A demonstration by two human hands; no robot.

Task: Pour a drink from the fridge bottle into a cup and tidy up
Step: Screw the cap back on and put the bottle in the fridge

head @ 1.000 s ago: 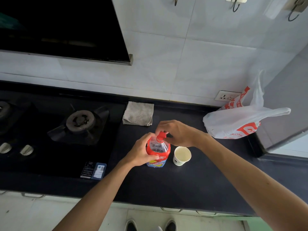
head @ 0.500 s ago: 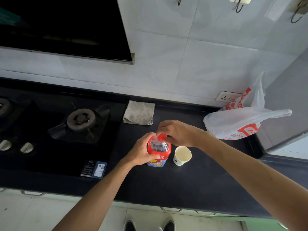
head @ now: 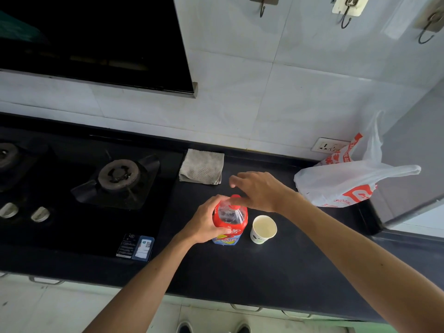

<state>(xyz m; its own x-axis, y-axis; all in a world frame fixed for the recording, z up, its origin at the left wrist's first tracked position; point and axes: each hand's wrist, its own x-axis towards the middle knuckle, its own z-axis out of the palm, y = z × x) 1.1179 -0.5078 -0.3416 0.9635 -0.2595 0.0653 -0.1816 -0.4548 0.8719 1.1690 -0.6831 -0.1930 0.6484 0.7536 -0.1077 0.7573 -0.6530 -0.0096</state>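
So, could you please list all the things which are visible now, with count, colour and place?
bottle: 1, clear with red label and red cap, upright on black counter
cup: 1, white, just right of bottle
cloth: 1, grey, folded, behind bottle
plastic bag: 1, white with red print, counter's right end
gas hob: 1, black, left
range hood: 1, black, above hob
wall socket: 1, white, on wall beside bag
hooks: 3, dark, high on wall
shoes: 2, dark, bottom edge
left hand: 1, grips bottle's body
right hand: 1, over cap, grip blurred
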